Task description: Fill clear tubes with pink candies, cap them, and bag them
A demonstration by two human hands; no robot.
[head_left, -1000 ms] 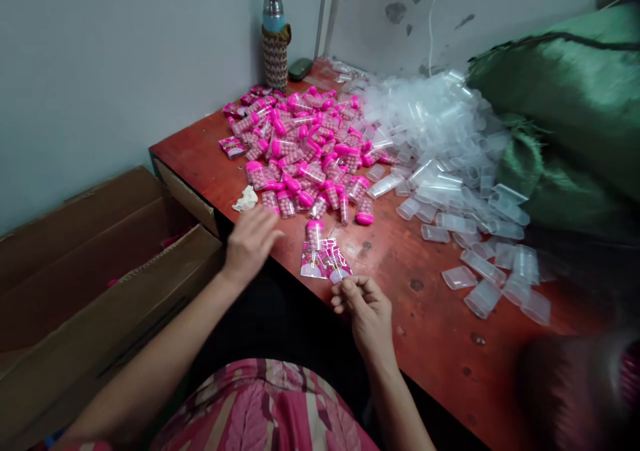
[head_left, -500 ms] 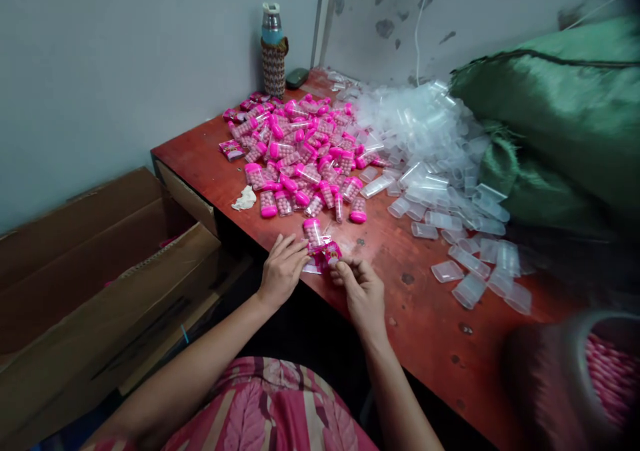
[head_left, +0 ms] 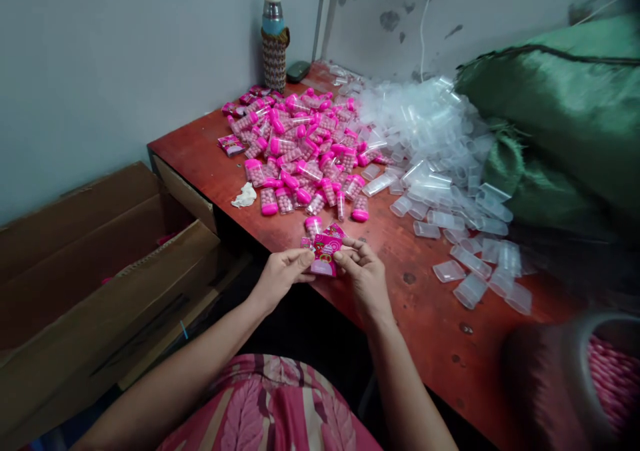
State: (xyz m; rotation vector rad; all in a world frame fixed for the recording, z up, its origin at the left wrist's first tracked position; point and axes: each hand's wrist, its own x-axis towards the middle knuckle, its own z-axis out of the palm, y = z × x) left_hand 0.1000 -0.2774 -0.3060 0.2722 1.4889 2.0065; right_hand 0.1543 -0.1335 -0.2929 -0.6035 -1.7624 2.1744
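Observation:
A pink printed label sleeve (head_left: pixel 325 256) is pinched between my two hands above the table's front edge. My left hand (head_left: pixel 284 274) grips its left side with thumb and fingers; my right hand (head_left: pixel 364 272) holds the right side the same way. Just behind the sleeve stands or lies one pink-capped container of small pink balls (head_left: pixel 313 226), its lower part hidden. Another pink printed piece (head_left: pixel 334 230) shows behind the held one. Farther back spreads a heap of filled pink-capped containers (head_left: pixel 305 147).
Clear plastic tubes (head_left: pixel 425 144) are piled at the right, beside a green sack (head_left: pixel 560 117). A tub of pink balls (head_left: pixel 575 371) stands front right. An open cardboard box (head_left: pixel 115 284) is at the left. A bottle in a knitted cover (head_left: pixel 274 51) stands at the back.
The pink sleeve has come up off the table toward me, its printed face now showing. My left hand went from lying flat near the container to pinching the sleeve's left side.

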